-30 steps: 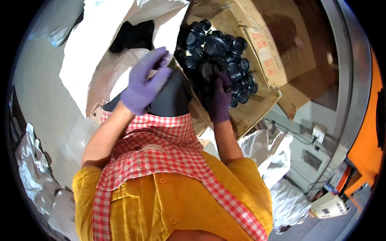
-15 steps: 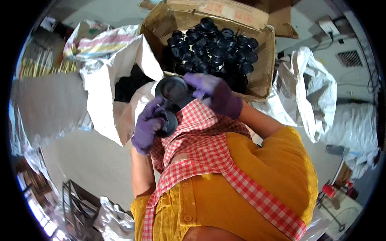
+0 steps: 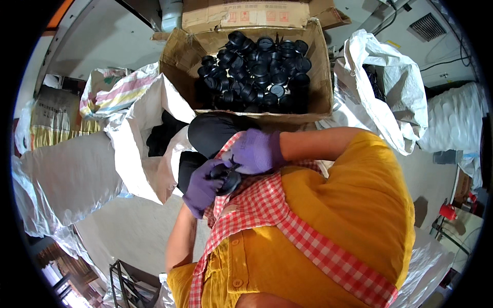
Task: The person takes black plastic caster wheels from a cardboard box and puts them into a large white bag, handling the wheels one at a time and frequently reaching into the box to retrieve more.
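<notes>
Both my hands wear purple gloves and meet over my lap, above the red checked apron (image 3: 257, 203). Closed around a black round plastic part (image 3: 230, 184), like a cap, is my left hand (image 3: 202, 188). My right hand (image 3: 254, 153) presses its fingers together at the upper edge of that same part; a thin black piece shows at its fingertips. The fingers partly cover the part, so its full shape is hidden. Beyond my knees, a cardboard box (image 3: 324, 77) holds a heap of similar black round parts (image 3: 259, 69).
On the left stands an open white woven sack (image 3: 136, 154) with black contents, beside a grey plastic-wrapped bundle (image 3: 77, 174). Another open white sack (image 3: 405, 97) is right of the box. A black metal frame (image 3: 126, 285) stands at lower left.
My right hand has come back toward my lap and met the left at the black part. The separate round part near it no longer shows. The whole view has shifted.
</notes>
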Demonstrator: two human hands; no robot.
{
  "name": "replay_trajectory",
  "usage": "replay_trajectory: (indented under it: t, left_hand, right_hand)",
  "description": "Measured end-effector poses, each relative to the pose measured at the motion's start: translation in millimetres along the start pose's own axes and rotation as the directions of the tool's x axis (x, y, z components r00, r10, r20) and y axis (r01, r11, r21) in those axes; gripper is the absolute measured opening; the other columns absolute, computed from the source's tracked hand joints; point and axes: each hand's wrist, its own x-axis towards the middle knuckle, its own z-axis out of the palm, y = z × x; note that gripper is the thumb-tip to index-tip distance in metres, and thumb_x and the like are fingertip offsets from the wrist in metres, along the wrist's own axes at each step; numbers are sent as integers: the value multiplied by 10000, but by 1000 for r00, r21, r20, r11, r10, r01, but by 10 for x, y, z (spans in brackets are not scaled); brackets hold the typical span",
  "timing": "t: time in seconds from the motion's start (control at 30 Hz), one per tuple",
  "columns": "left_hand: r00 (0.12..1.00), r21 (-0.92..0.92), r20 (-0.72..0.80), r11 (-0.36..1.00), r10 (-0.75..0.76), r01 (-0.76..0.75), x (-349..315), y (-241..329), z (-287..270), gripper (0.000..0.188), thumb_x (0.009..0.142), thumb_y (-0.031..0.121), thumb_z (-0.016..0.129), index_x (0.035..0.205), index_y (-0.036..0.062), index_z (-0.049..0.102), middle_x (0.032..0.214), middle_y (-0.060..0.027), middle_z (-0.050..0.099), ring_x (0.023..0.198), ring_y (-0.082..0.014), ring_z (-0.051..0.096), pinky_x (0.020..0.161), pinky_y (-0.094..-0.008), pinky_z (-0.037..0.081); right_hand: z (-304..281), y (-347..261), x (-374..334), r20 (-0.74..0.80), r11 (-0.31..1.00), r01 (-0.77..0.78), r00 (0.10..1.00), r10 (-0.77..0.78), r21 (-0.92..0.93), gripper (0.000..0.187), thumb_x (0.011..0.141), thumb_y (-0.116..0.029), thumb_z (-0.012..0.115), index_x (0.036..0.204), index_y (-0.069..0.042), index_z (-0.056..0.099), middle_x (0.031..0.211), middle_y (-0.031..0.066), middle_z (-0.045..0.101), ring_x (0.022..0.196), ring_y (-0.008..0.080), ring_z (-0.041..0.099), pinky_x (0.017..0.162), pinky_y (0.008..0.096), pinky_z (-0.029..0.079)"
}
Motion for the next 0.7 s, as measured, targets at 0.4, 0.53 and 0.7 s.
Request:
replay_trajectory:
  t: [0.4, 0.53, 0.7]
  left_hand:
    - [936, 936, 272, 164, 225, -312, -344, 1075, 10, 372, 703, -12, 585, 1075, -1, 567, 1020, -164, 630, 883, -304, 637, 748, -362, 529]
    - [846, 510, -386, 849, 368, -137, -732, 702, -368, 435, 701, -27, 538, 1135, -3, 565, 1014, -130, 652, 890, -234, 636, 817, -336, 501]
    - [909, -296, -286, 874, 305, -386, 168, 585, 326, 508, 769, 205, 550, 1214, -36, 498, 1128, -137, 574, 1024, -227, 568, 910, -349, 446]
  right_hand:
    - [-208, 470, -178, 467, 494, -309, 853, -235, 813, 148, 775, -174, 644, 819, -33, 634, 698, 28, 616, 632, 106, 577, 602, 255, 470]
    - [-471, 659, -420, 73, 247, -96, 992, 100, 964, 169, 738, -99, 670, 865, 4, 626, 740, 56, 628, 669, 125, 601, 604, 252, 496]
    - [-52, 118, 223, -376, -37, 389, 907, 189, 920, 154, 831, -72, 572, 950, 6, 632, 905, 83, 653, 864, 139, 605, 818, 265, 464]
